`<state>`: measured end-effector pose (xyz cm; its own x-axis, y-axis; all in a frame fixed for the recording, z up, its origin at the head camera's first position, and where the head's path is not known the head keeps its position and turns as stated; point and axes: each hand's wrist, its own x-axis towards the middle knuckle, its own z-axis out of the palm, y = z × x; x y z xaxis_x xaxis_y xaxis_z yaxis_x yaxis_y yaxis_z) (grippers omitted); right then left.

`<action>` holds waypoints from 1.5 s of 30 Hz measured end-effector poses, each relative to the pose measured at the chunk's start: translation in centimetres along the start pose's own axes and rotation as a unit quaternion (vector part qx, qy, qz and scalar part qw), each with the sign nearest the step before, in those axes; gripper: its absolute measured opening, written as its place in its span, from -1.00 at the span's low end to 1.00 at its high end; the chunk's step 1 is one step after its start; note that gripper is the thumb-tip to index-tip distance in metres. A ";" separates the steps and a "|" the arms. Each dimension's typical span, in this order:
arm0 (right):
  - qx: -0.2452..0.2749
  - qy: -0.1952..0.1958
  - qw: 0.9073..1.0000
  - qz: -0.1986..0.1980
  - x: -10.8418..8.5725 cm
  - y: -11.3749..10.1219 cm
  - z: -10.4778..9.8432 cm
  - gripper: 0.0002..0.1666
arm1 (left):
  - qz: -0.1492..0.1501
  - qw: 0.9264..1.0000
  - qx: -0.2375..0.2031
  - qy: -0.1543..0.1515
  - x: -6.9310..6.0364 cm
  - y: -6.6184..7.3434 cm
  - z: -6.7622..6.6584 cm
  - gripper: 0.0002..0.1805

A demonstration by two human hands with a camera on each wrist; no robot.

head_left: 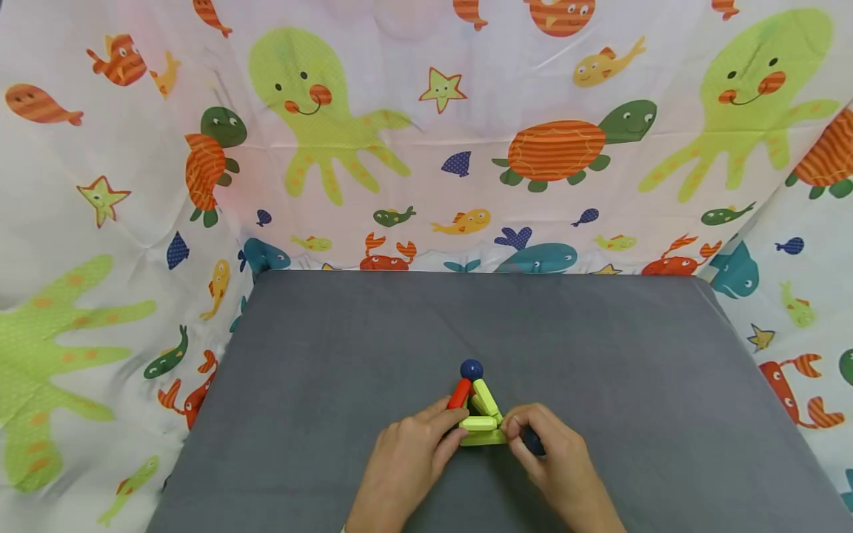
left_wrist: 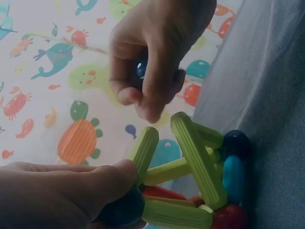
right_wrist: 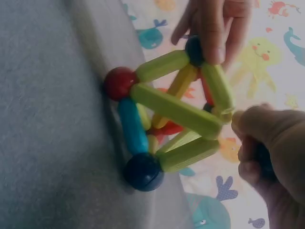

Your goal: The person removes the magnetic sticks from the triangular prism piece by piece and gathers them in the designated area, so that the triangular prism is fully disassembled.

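A frame of light green, red and blue sticks is joined by balls, with a dark blue ball on its far corner. My left hand grips a dark blue corner ball, its thumb against a green stick. Two green stick ends stand apart near my right hand. That hand curls round a loose dark blue ball; its thumb and forefinger tips are close to the stick ends, and whether they touch is unclear.
The frame rests on a grey cloth-covered table. A white curtain printed with sea animals hangs behind the table and along both sides. A red ball forms another low corner of the frame.
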<state>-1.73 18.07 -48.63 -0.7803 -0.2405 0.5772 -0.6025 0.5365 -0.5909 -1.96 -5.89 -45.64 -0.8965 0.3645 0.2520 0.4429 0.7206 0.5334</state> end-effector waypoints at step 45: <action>-0.174 -0.175 0.954 0.169 15.9 20.6 -2.2 -0.58 | 0.007 1.000 -0.004 -0.007 0.1 -0.3 -0.2 -0.71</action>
<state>-26.16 27.08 -50.33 -0.9651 -0.2287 0.1273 -0.2617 0.8532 -0.4512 -2.13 -6.16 -45.62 -0.8903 0.3821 0.2477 0.4545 0.7110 0.5366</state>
